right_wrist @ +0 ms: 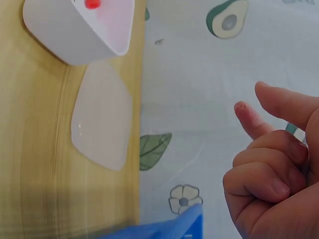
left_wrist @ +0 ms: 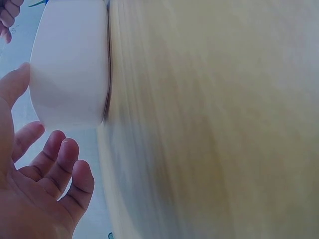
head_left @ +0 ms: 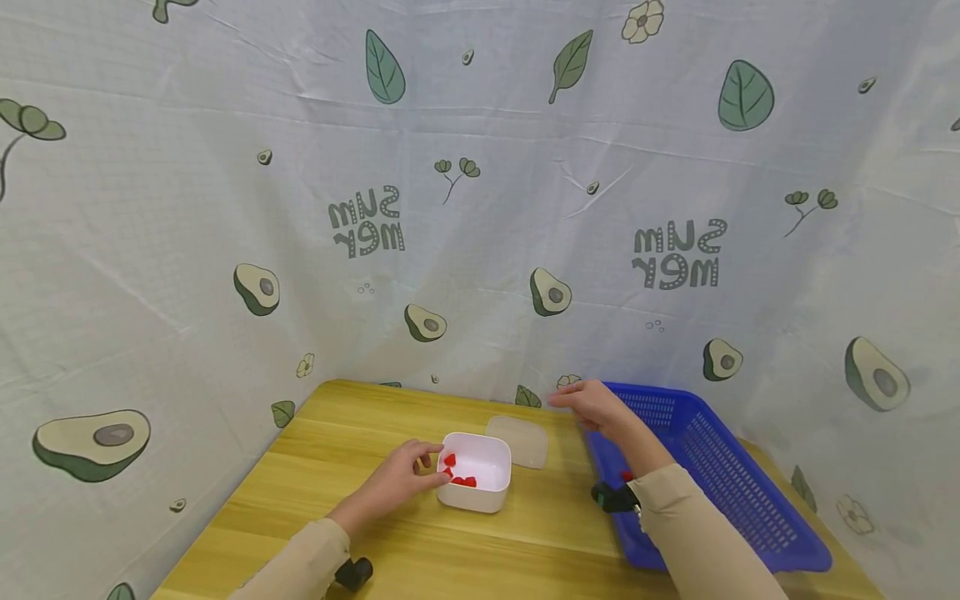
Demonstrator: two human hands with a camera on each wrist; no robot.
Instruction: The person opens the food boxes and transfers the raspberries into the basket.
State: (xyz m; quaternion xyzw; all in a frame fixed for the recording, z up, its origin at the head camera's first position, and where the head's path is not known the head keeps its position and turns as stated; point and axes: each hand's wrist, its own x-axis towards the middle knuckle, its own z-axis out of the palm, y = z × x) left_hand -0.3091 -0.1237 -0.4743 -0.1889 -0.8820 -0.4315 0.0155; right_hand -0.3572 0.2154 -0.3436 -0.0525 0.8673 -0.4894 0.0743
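Observation:
A white square box (head_left: pixel 472 498) stands on the table with several small red pieces (head_left: pixel 469 482) lying inside along its near left side. My left hand (head_left: pixel 397 479) is at the box's left side, thumb and index fingertips right at its rim. In the left wrist view, its other fingers (left_wrist: pixel 67 154) are loosely bent below the box. My right hand (head_left: pixel 596 406) is raised over the near-left part of a blue basket's far end. Thumb and index finger (right_wrist: pixel 249 119) stand apart with nothing between them; the remaining fingers are curled.
A translucent flat lid (head_left: pixel 525 442) lies just behind and right of the box. The blue slotted basket (head_left: pixel 750 492) occupies the table's right side, with a red piece (head_left: pixel 627 476) partly hidden by the right forearm. A patterned curtain (head_left: pixel 480 250) hangs behind the wooden table (head_left: pixel 330 433).

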